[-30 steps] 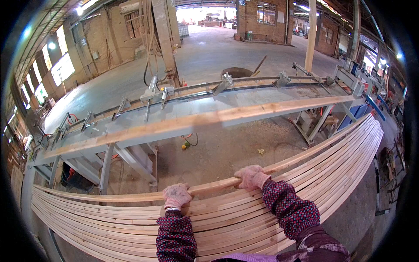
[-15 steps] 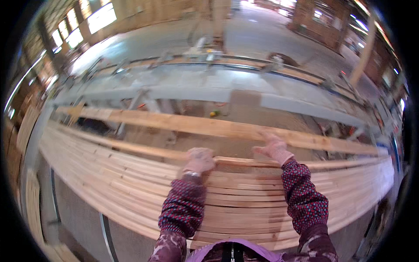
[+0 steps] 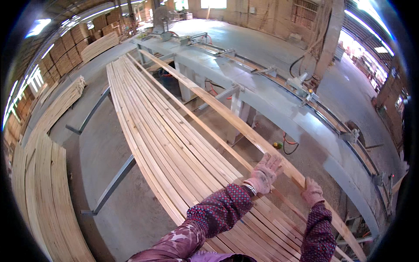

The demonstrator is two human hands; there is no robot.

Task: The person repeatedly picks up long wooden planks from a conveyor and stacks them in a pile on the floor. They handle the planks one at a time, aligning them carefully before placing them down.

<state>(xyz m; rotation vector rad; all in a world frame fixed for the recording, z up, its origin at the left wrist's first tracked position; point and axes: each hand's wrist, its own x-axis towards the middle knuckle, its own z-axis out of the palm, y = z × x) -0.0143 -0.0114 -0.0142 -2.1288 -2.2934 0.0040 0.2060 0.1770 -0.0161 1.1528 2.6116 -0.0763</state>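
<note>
A long, narrow wooden board (image 3: 209,101) lies apart from the stack, alongside the grey machine. My left hand (image 3: 263,174), in a pinkish work glove, has its fingers stretched out at the near edge of this board. Just to its right, my right hand (image 3: 312,192), gloved likewise, has its fingers bent over the same board. Between that board and the stack runs a thinner wooden strip (image 3: 198,120), passing beneath my left hand. The stack of pale wooden strips (image 3: 161,139) lies side by side under my left forearm.
Beyond the board stands a long grey machine (image 3: 257,94) with clamps along its rail. Metal support arms (image 3: 114,185) reach out from under the stack. More strips (image 3: 46,187) are piled at the left. A pillar (image 3: 325,48) rises behind the machine, and a hose (image 3: 289,146) hangs below it.
My view has swung left along the boards. My left hand has gone from the thin strip to the far board, its fingers now straightened. My right hand's spread fingers have bent over that board.
</note>
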